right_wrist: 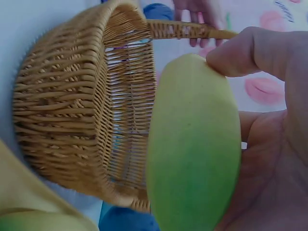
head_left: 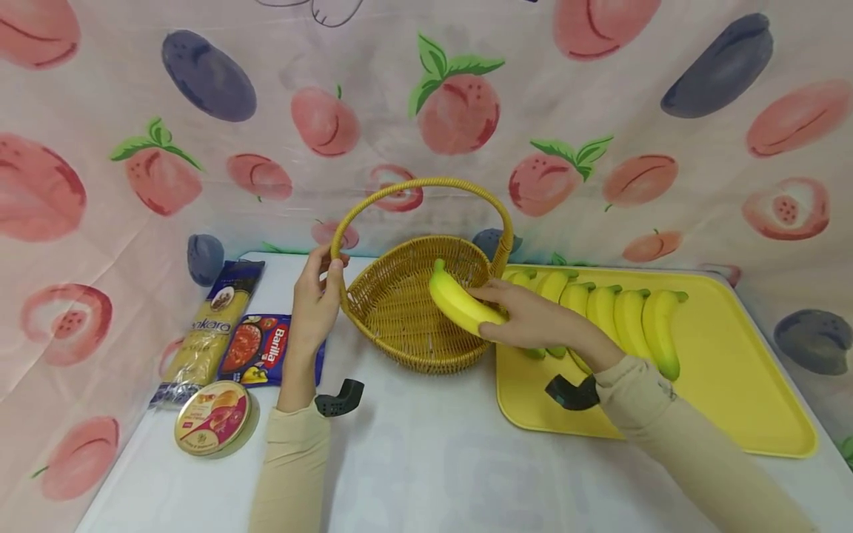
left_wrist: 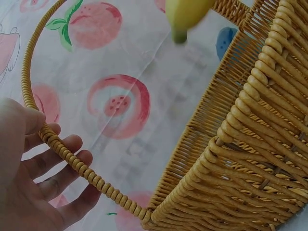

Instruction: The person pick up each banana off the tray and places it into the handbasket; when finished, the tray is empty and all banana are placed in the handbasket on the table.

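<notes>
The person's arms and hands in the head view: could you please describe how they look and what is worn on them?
The left sleeve and right sleeve are long, beige and creased near the wrist. The left hand and right hand are ungloved. A bent black device sits at the left wrist and another at the right. No cables show.

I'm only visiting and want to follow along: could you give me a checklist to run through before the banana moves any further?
1. Banana held: ok, the right hand grips it.
2. Basket steadied: ok, the left hand holds its handle.
3. Room inside the basket: ok, nothing is seen lying in it.
4. Right hand clear of the handle: cannot tell, they look close.
5. Other bananas out of the way: ok, they lie on the yellow tray.
</notes>
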`<action>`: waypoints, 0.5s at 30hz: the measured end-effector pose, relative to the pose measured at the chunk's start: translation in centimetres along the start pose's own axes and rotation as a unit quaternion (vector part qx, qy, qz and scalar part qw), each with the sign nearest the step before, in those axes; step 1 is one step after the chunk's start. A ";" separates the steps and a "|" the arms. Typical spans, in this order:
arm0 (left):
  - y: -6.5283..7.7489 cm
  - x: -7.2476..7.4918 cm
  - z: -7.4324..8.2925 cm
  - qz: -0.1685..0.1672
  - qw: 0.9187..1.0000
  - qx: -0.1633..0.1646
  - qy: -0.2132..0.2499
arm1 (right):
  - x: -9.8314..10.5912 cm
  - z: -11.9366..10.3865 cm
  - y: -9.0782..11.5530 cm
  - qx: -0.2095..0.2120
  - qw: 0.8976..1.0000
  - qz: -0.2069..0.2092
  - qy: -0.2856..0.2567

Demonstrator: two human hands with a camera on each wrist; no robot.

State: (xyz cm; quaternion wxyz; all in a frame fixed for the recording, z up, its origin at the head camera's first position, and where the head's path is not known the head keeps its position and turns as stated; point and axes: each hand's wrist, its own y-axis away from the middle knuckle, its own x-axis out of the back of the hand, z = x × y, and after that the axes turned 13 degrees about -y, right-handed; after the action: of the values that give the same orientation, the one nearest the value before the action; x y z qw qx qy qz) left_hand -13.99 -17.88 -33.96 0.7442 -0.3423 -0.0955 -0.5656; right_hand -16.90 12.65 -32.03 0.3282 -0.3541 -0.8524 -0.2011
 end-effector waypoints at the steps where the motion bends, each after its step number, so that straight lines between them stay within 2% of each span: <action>1: 0.0 0.0 0.0 0.000 1.000 -0.001 0.000 | 0.1 -0.2 -0.8 -0.004 1.000 -0.014 0.004; 8: 0.0 0.0 0.2 0.001 1.000 0.000 -0.004 | -0.1 -2.1 -6.3 -0.044 0.994 -0.103 0.020; 15: 0.0 -0.1 0.1 -0.003 1.000 0.003 -0.006 | -0.7 -2.9 -10.8 -0.054 0.984 -0.171 0.018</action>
State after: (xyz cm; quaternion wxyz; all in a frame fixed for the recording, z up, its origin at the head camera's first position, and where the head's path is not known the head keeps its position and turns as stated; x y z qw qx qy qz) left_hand -14.03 -17.77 -33.90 0.7430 -0.3433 -0.1022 -0.5654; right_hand -23.29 3.42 -31.67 0.2846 -0.2167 -0.8822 -0.3063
